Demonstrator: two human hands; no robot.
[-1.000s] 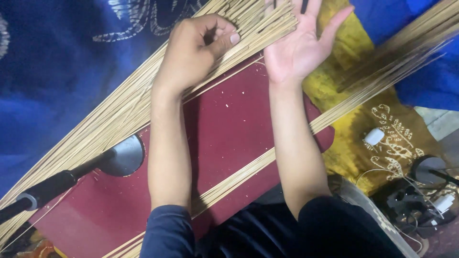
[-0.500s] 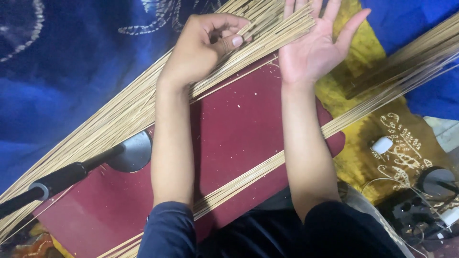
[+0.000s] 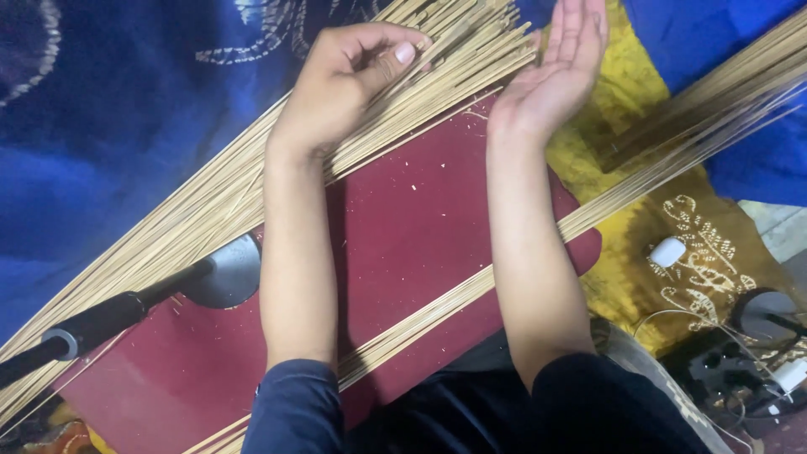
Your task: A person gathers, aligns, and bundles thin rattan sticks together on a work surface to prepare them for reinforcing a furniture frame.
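Nearest the camera, 2 dark blue sleeves (image 3: 294, 408) framed the lower edge, and both bare forearms reached away over a dark red board (image 3: 420, 227). A thin row of pale sticks (image 3: 437, 307) crossed that board on a slant beneath the forearms, running up to the right. To the left, a black-handled tool with a round grey metal head (image 3: 227, 273) rested on the board's edge. Farther out, the left hand (image 3: 345, 80) lay curled on the broad sheaf of thin sticks (image 3: 202, 202), its grip narrow, thumb pressed against the bent fingers, pinching a few stick ends at the sheaf's upper end. Just right of it, the right hand (image 3: 555, 71) stood on edge, palm open and fingers straight, holding nothing, its heel close beside the same stick ends. Beyond lay blue cloth (image 3: 101, 126) on the left and yellow patterned cloth (image 3: 639, 202) on the right.
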